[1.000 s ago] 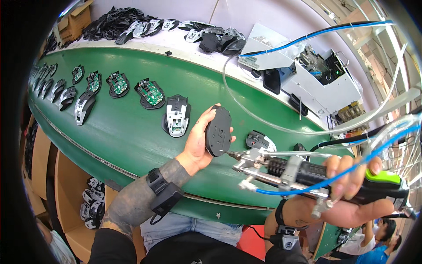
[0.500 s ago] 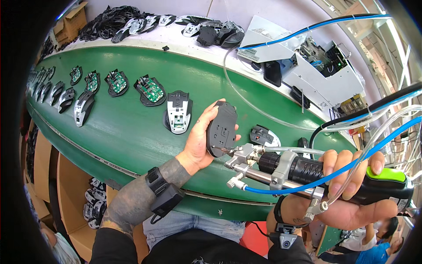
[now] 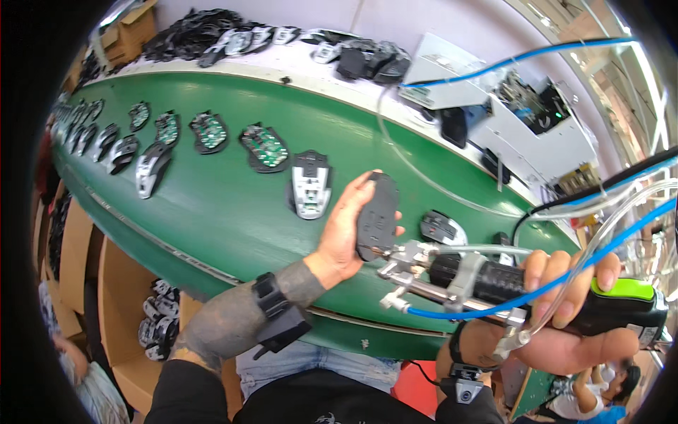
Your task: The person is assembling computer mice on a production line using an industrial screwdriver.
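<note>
Upright in my left hand [image 3: 340,237] is a black computer mouse [image 3: 378,212], its underside with small recesses turned toward the right. My fingers wrap around its edges. In my right hand [image 3: 551,346] lies a black electric screwdriver [image 3: 494,280] with a lime-green lever, held level and pointing left. Its metal nozzle [image 3: 408,254] meets the lower end of the mouse's underside; blur hides the bit and any screw. A blue air hose [image 3: 494,309] and clear tubes run from the tool's fittings past my right fingers.
On the green belt [image 3: 233,233] lie a white-and-grey mouse shell [image 3: 311,187], several mouse bases with green circuit boards [image 3: 265,147], and another mouse [image 3: 443,227] beyond the tool. A white machine [image 3: 537,141] stands behind. Below left, a cardboard box [image 3: 123,311] holds mouse parts.
The view has swung slightly, so the belt and its parts appear farther right. The mouse is turned more edge-on; the screwdriver still meets its lower end.
</note>
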A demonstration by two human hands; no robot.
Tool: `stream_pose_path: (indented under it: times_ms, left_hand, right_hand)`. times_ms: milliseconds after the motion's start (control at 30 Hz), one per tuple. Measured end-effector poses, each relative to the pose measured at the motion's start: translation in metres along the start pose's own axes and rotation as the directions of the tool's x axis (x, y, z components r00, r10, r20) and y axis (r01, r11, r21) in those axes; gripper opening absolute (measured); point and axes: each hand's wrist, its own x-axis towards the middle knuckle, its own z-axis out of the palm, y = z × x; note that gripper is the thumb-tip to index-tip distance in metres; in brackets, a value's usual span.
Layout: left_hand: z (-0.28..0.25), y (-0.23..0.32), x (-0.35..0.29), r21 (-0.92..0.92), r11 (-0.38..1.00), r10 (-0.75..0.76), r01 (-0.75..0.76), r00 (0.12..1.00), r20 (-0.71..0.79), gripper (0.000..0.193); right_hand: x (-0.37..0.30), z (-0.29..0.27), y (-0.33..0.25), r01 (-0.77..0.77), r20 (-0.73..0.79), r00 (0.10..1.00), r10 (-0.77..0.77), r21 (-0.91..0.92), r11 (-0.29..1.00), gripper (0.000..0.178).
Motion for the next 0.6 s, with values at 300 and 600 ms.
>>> stream_pose_path:
  times_ms: [300, 600]
  left_hand:
    - [-0.017, 0.034, 0.011, 0.799, -0.592, 0.507, -0.107, 0.721, 0.472, 0.056]
    - [-0.033, 0.038, 0.006, 0.813, -0.581, 0.391, -0.019, 0.87, 0.3, 0.053]
  right_hand:
    - [0.003, -0.028, -0.035, -0.041, -0.117, 0.993, 0.03, -0.089, 0.995, 0.055]
    - [0.007, -0.032, -0.022, 0.14, -0.207, 0.961, -0.185, -0.215, 0.967, 0.063]
